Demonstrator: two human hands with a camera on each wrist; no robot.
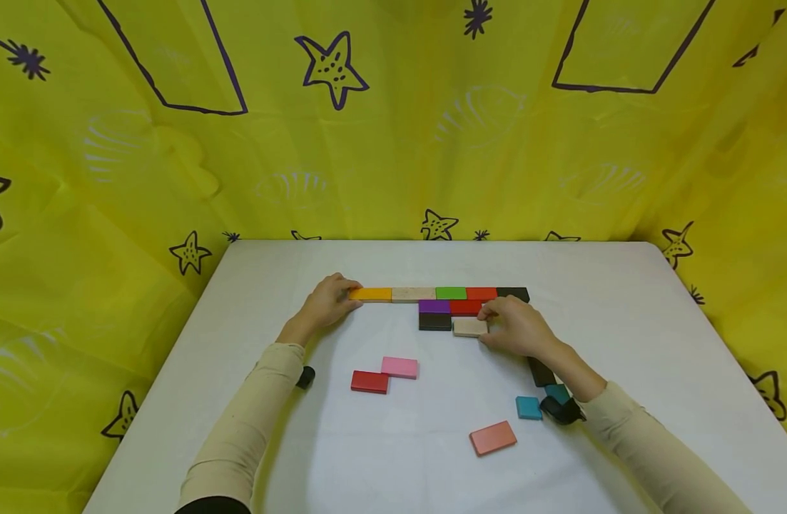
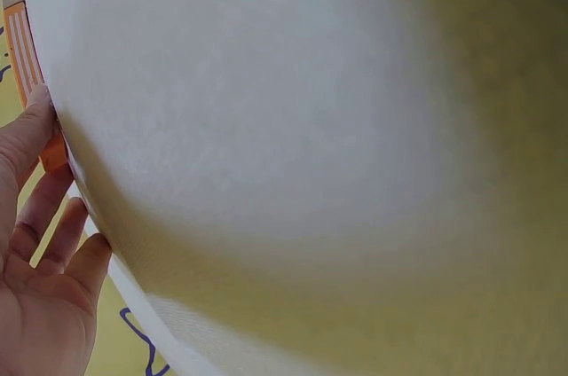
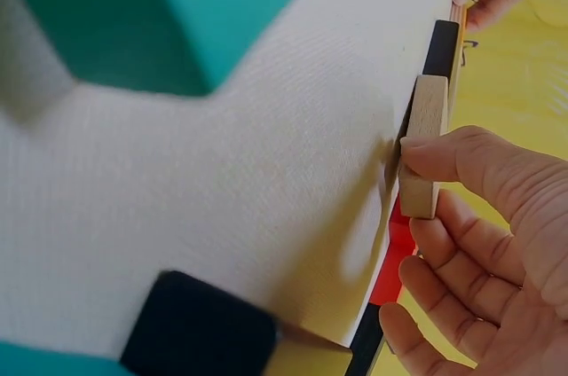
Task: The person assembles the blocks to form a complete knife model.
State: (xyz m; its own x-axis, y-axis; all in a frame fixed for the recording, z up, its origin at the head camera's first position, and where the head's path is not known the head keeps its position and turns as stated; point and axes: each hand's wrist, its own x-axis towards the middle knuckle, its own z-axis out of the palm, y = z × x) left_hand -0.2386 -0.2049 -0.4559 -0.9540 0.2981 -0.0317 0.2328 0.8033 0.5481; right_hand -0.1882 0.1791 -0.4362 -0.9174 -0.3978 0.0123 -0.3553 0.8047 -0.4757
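Observation:
In the head view, a row of flat wooden blocks runs across the table: orange (image 1: pixel 372 295), plain wood (image 1: pixel 414 294), green (image 1: pixel 451 293), red (image 1: pixel 481 293) and black (image 1: pixel 512 293). My left hand (image 1: pixel 329 300) pinches the orange block at the row's left end, thumb (image 2: pixel 34 123) on its face in the left wrist view. Below the row sit a purple block (image 1: pixel 434 307) and another red one (image 1: pixel 465 308), with a black block (image 1: pixel 434 323) under the purple. Beside that black block, my right hand (image 1: pixel 518 327) pinches a plain wood block (image 3: pixel 424 141) between thumb and fingers.
Nearer me lie a pink block (image 1: pixel 399 368) and a dark red block (image 1: pixel 369 383), corners close together. A salmon block (image 1: pixel 492 438) sits at front right. Teal blocks (image 1: pixel 529 407) and a black block (image 1: pixel 541 373) lie by my right forearm. A yellow curtain (image 1: pixel 393 164) surrounds the table.

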